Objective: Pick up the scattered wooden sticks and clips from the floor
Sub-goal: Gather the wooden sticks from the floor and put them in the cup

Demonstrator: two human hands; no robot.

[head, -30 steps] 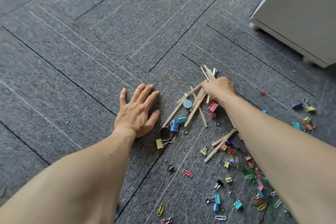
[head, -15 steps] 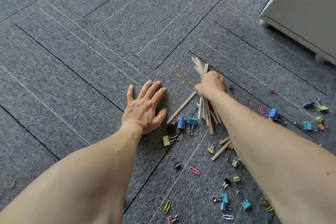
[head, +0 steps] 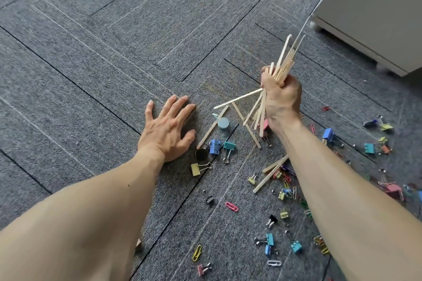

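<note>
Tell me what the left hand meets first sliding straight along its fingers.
The left hand seems to have only bare carpet ahead; the nearest wooden stick ends just right of that line, so it probably clears.

The person shows 2 bare forearms, uncovered from the wrists down to the lower edge of the view. The left forearm (head: 91,223) looks broad and smooth, with 1 small dark mole (head: 128,186) partway along it. The left hand (head: 167,131) has short, pale fingernails and faint ridges over the knuckles. The right forearm (head: 342,201) is smooth too, and the right hand (head: 282,100) shows raised tendons and veins across its back.
</note>
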